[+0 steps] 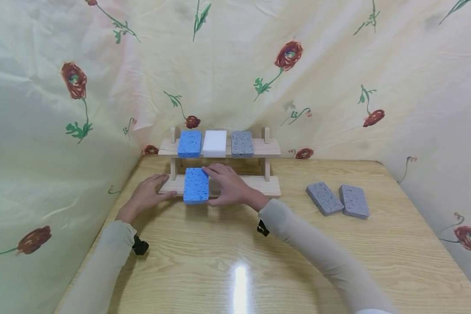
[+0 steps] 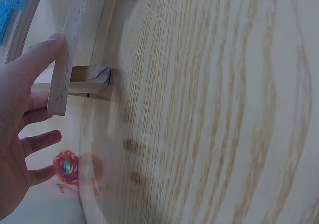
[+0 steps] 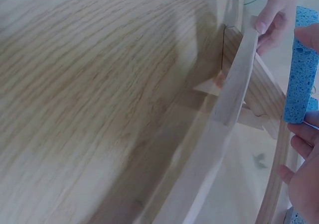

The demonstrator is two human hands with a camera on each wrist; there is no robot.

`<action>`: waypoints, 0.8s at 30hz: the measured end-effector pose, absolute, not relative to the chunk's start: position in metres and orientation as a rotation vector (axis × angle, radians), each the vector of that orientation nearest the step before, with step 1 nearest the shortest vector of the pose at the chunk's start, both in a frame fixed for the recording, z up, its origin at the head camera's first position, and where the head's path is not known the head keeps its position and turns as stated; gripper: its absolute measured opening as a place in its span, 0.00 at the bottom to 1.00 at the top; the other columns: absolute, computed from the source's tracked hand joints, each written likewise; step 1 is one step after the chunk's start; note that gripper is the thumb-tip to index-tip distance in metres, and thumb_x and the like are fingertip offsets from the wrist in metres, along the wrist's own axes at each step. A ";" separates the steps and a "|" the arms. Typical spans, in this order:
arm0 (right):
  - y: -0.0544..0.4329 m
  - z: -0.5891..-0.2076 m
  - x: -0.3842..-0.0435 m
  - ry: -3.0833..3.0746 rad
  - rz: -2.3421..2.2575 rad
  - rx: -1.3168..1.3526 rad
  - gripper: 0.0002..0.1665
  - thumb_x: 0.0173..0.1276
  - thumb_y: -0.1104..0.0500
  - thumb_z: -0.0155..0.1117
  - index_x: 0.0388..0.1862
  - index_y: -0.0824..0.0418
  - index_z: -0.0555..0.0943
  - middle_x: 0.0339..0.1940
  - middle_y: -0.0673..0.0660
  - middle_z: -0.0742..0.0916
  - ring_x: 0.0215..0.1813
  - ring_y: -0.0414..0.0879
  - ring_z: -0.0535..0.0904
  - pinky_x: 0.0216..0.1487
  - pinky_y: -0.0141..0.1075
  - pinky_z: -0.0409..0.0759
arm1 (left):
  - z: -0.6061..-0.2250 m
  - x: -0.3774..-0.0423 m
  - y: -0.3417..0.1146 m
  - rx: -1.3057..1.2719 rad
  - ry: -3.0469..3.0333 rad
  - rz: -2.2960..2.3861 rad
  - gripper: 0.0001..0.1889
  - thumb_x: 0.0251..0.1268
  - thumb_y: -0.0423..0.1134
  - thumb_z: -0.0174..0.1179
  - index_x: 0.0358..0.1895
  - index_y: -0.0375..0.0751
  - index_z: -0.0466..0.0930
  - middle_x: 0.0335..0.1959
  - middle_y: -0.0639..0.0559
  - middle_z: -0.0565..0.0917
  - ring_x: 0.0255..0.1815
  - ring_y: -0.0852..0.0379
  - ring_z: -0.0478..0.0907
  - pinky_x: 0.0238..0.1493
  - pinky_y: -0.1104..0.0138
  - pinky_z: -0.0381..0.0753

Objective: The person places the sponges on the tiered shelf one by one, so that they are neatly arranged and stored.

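My right hand [image 1: 232,186] holds a blue sponge [image 1: 196,186] by its right side, fingers near the top corner and thumb at the bottom. The sponge stands upright in front of the lower board of a two-tier wooden rack [image 1: 259,186]; the right wrist view shows this sponge [image 3: 302,67] edge-on. At the rack's left end, my left hand [image 1: 149,194] pinches the lower board, thumb on one side and fingers on the other. Along the upper tier lean another blue sponge [image 1: 189,143], a white sponge [image 1: 215,143] and a grey sponge [image 1: 242,144], left to right.
On the wooden table [image 1: 204,261], right of the rack, lie two grey sponges, one tilted [image 1: 324,199] with its corner at the other sponge [image 1: 354,201]. Flower-patterned cloth [image 1: 227,65] hangs behind the rack and along both sides.
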State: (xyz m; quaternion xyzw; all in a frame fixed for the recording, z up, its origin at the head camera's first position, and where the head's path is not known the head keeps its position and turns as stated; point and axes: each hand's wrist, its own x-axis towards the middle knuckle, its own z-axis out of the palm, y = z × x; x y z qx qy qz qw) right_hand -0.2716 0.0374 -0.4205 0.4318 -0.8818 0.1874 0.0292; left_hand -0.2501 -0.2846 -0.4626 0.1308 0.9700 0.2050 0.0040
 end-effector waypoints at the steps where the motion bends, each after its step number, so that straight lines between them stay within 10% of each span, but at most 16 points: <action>1: 0.036 -0.421 -0.272 -2.726 0.579 1.325 0.62 0.57 0.37 0.75 0.83 0.58 0.56 0.81 0.59 0.66 0.82 0.55 0.58 0.83 0.57 0.53 | -0.463 -0.250 -0.284 0.408 3.040 0.642 0.47 0.67 0.68 0.59 0.77 0.36 0.63 0.79 0.37 0.63 0.79 0.31 0.58 0.77 0.36 0.58; 24: 0.018 -0.433 -0.283 -2.847 0.628 1.216 0.63 0.57 0.37 0.75 0.83 0.58 0.56 0.81 0.60 0.66 0.82 0.56 0.57 0.81 0.60 0.57 | -0.461 -0.248 -0.284 0.429 3.061 0.636 0.46 0.66 0.65 0.62 0.76 0.35 0.65 0.78 0.35 0.65 0.78 0.31 0.60 0.75 0.35 0.60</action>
